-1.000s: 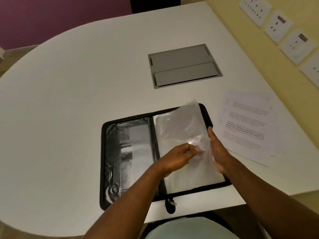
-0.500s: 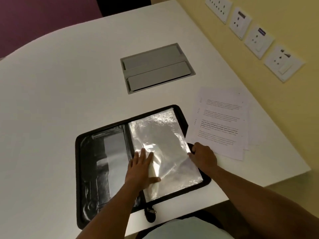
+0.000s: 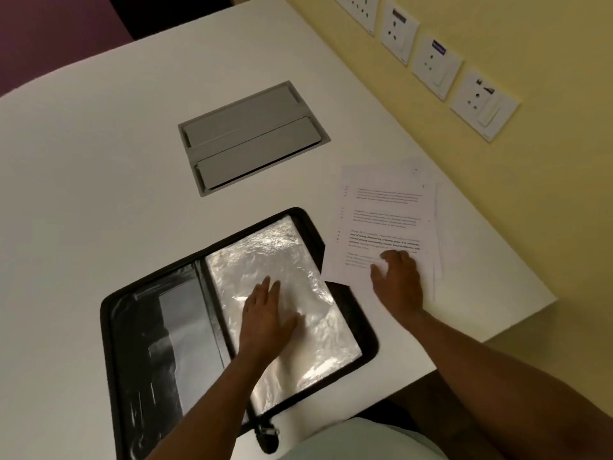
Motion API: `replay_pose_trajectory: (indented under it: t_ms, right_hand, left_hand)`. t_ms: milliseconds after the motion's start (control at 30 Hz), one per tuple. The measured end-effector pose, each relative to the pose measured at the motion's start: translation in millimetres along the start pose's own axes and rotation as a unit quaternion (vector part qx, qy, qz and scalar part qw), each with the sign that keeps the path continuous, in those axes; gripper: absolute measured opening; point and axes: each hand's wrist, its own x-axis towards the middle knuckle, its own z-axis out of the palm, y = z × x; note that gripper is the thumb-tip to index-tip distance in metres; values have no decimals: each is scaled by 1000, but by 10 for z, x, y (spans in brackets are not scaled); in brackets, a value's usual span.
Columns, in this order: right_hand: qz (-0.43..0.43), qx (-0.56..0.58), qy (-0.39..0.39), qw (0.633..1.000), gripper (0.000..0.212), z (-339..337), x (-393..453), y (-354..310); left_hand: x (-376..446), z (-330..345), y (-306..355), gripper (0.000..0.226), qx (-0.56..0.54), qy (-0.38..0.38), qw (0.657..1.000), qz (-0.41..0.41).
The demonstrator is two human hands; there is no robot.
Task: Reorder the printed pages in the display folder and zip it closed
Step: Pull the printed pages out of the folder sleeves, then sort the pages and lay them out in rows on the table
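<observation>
From the head view, your display folder (image 3: 139, 343) lies open flat on the white table (image 3: 83, 194), near its front edge, with the zip pull (image 3: 265, 430) hanging at the near end of the spine. Your left hand (image 3: 268, 317) rests palm down on the crinkled clear sleeves (image 3: 315, 327) of the right half, fingers (image 3: 265, 287) straight and slightly spread, pressing the plastic flat. The printed pages (image 3: 381, 214) sit in a loose stack just right of the folder, their near left corner overlapping its edge. Your right hand (image 3: 396, 280) lies on the stack's near end, fingers bent a little onto the top sheet, gripping nothing. A grey cable hatch (image 3: 252, 137) is set into the table beyond.
</observation>
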Motion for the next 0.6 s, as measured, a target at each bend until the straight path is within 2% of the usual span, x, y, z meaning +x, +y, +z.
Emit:
replay_pose_trajectory:
  t_ms: [167, 233, 367, 500, 600]
  right_hand:
    - [163, 5, 24, 986, 40, -376, 537, 374]
    - [224, -7, 19, 974, 49, -503, 740, 489]
    - [294, -11, -7, 956, 67, -655, 1057, 693]
    - [299, -31, -22, 953, 75, -727, 1258, 820]
    - [306, -34, -65, 949, 81, -722, 1355, 851]
  left_hand:
    - [628, -70, 829, 80, -115, -44, 987, 102]
    - [889, -80, 1104, 82, -135, -60, 984, 102]
    - [1371, -109, 1442, 90, -159, -65, 983, 59]
    - [1745, -23, 1490, 104, -94, -110, 989, -10]
    - [1861, 19, 1538, 100, -106, -100, 987, -67]
